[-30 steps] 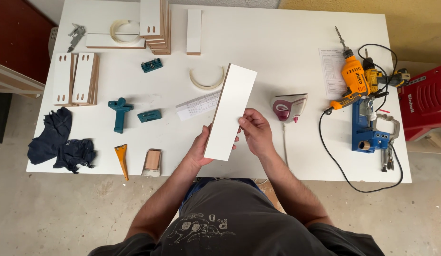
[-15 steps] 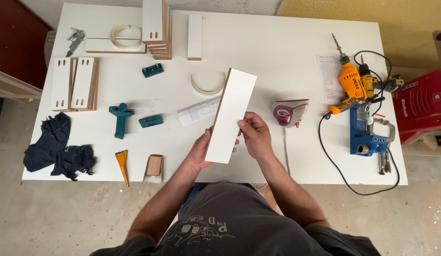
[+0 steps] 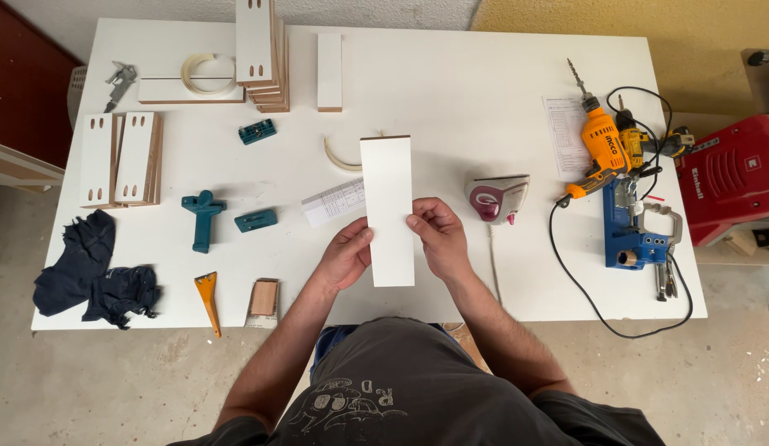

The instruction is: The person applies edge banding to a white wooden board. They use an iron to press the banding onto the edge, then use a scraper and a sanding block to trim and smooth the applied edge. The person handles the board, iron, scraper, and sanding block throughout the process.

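I hold a white rectangular board point(image 3: 388, 198) with a brown edge upright above the white table point(image 3: 450, 107). My left hand point(image 3: 345, 254) grips its left edge near the bottom. On its right edge, my right hand point(image 3: 439, 237) pinches it with the fingers on the face. The board's long side points away from me. A curl of white edge banding point(image 3: 338, 158) lies just behind it on the table, and a printed paper slip point(image 3: 331, 202) lies to its left.
A clothes iron point(image 3: 498, 198) sits right of my hands. Farther right are an orange drill point(image 3: 603, 149) and a blue jig with clamp point(image 3: 632, 231). On the left lie teal jigs point(image 3: 203, 216), slotted boards point(image 3: 120, 158), a dark cloth point(image 3: 91, 268), a scraper point(image 3: 208, 297) and a wood block point(image 3: 263, 297). More boards point(image 3: 261, 49) are stacked at the back.
The board was tilted to the right; now it stands straight. My right hand has shifted to its right edge.
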